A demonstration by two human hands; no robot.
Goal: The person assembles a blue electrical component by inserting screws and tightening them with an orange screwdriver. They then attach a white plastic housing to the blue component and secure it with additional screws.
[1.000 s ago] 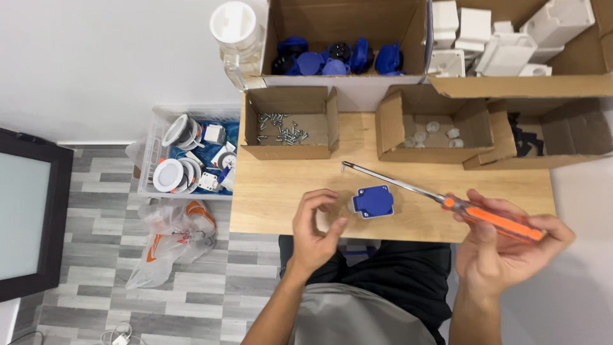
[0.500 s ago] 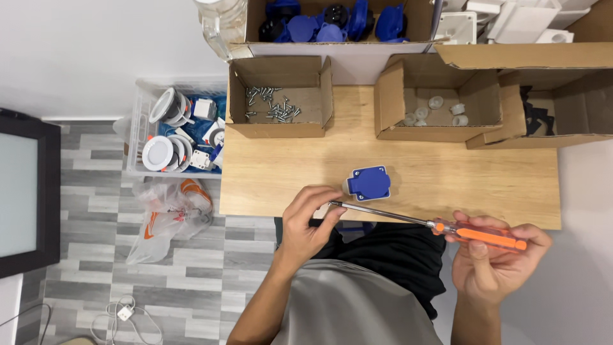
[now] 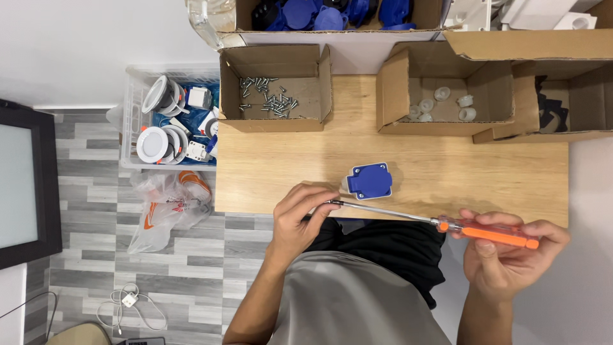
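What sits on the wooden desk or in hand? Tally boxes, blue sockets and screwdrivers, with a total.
Boxes: 3
Blue socket: 1
Screwdriver: 1
Total: 5

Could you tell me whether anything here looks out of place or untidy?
Little stands out. The blue socket part lies alone on the table, slightly askew. A plastic bag and a loose cable lie on the floor beside it.

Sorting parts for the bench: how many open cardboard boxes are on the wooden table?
3 brown cardboard boxes: one with small metal screws, one with whitish round plastic pieces, and one at the right edge with dark parts, partly cut off. Others behind sit higher.
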